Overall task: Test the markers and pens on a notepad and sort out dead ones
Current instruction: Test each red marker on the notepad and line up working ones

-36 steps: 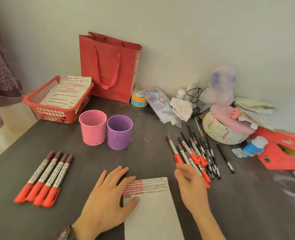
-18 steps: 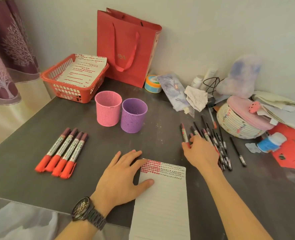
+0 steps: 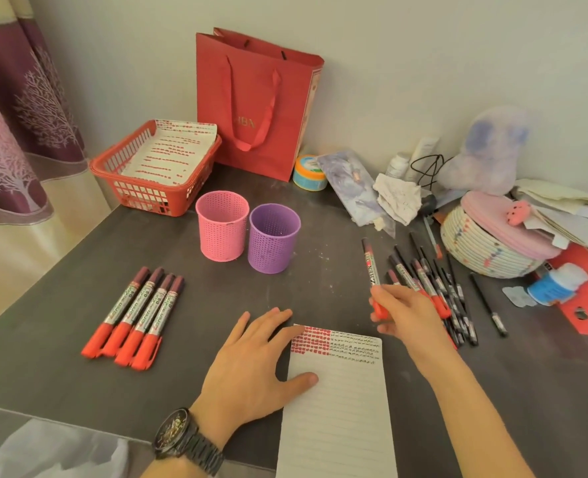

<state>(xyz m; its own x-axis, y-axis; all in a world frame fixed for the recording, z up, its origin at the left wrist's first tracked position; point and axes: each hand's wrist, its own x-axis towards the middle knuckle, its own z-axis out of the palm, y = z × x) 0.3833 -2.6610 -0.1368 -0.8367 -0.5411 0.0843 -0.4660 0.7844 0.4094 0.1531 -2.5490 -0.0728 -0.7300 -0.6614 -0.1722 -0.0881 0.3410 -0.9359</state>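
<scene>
1. Just right of the notepad (image 3: 337,408), the right hand (image 3: 409,315) pinches one red marker (image 3: 371,267) by its red end. The dark end points away towards the wall.
2. Half a second ago this hand lay on the pile of markers and pens (image 3: 434,281). Now one marker is lifted clear of the pile, so a fresh test seems to be starting. The marker probably needs uncapping first.
3. The left hand (image 3: 254,357) stays flat with its fingers spread and its thumb on the notepad's left edge, steadying it.
4. The page's top rows carry red and black test marks; the lines below are blank.
5. Farther left, four red markers (image 3: 137,315) lie side by side on the worktop (image 3: 61,357), probably already sorted.
6. A pink mesh cup (image 3: 221,229) and a purple mesh cup (image 3: 273,243) stand behind.
</scene>
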